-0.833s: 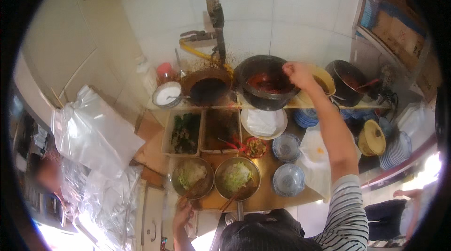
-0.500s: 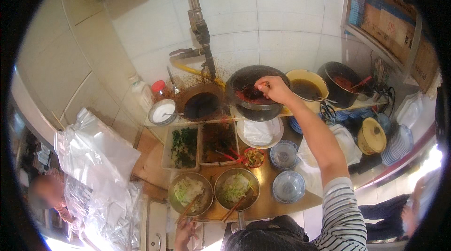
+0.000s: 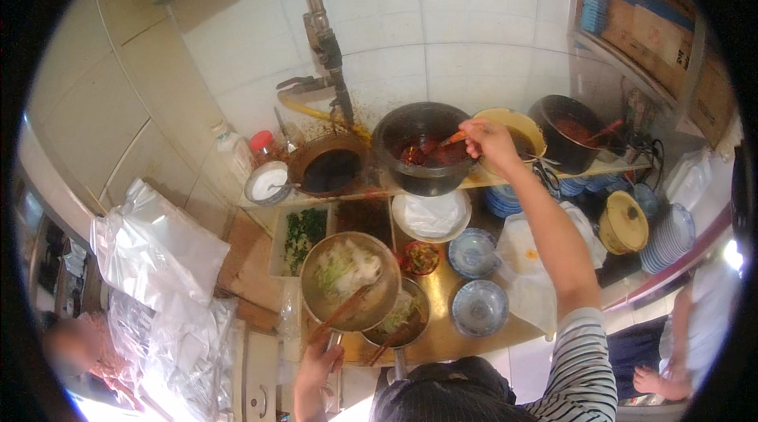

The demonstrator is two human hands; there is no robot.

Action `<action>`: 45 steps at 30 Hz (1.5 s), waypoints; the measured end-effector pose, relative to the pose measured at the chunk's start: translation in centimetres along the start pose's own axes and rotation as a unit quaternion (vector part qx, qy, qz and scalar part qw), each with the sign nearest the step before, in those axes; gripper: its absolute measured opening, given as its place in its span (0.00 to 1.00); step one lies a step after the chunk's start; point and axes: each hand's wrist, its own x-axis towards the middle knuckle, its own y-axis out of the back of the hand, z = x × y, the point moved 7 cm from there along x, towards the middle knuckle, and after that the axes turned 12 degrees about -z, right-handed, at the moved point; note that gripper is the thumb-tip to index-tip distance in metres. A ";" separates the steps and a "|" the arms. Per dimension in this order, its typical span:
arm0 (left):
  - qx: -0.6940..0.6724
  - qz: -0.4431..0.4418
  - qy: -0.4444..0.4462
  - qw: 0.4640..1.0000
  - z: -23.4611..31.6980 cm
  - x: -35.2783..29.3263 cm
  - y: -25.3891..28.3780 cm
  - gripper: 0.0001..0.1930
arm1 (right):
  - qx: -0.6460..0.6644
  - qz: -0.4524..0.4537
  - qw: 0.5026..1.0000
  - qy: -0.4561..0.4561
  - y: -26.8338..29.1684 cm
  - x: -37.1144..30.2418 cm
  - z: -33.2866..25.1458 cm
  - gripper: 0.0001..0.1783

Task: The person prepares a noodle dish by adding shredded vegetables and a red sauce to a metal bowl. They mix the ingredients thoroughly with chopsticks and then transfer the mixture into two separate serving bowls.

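Observation:
My left hand (image 3: 317,363) grips the handle of a metal pan (image 3: 310,307), which is raised above the counter. Pale noodles and shredded greens (image 3: 341,270) are in it, and wooden chopsticks (image 3: 346,310) lean across its rim towards my fingers. Partly beneath it stands a second pan (image 3: 418,296) with similar food and chopsticks. Up on the shelf, my right hand (image 3: 491,144) is closed round the orange handle of a spoon (image 3: 456,138). The spoon's far end dips into a black pot (image 3: 426,179) of dark red chili sauce.
On the shelf are a bowl of white powder (image 3: 270,183), a dark sauce basin (image 3: 332,169), a yellow basin (image 3: 521,122) and another black pot (image 3: 568,134). Glass bowls (image 3: 480,307) and a greens tub (image 3: 304,236) sit below. People stand at both sides.
My left hand has lifted the left pan and brought it right and forward, partly over the second pan. My right hand has shifted right, and the spoon in the pot now shows.

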 end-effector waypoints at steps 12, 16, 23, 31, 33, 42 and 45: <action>0.059 -0.111 -0.042 0.991 3.2 5.9 -5.5 0.08 | -0.205 -0.068 0.974 0.064 -5.0 4.0 -0.2 0.10; 0.036 -0.122 -0.041 0.991 5.0 5.9 -7.2 0.08 | -0.081 -0.039 0.996 -0.014 -3.4 2.7 0.6 0.10; 0.035 -0.139 -0.040 0.989 6.4 7.0 -9.1 0.09 | 0.110 0.058 0.987 -0.100 0.7 -0.7 0.7 0.09; -0.017 -0.179 -0.057 0.982 7.7 8.3 -10.2 0.08 | 0.108 0.078 0.988 -0.083 0.1 -1.6 -0.7 0.09; -0.025 -0.180 -0.067 0.981 7.7 8.2 -10.0 0.08 | 0.102 0.098 0.987 -0.082 0.0 -1.5 -0.4 0.09; 0.030 -0.177 -0.077 0.981 9.1 8.0 -9.5 0.10 | 0.060 0.056 0.997 -0.001 -0.4 -3.4 -9.1 0.09; 0.038 -0.171 -0.075 0.982 9.8 7.4 -9.4 0.11 | 0.029 0.040 0.999 0.001 -2.6 -6.2 -11.4 0.09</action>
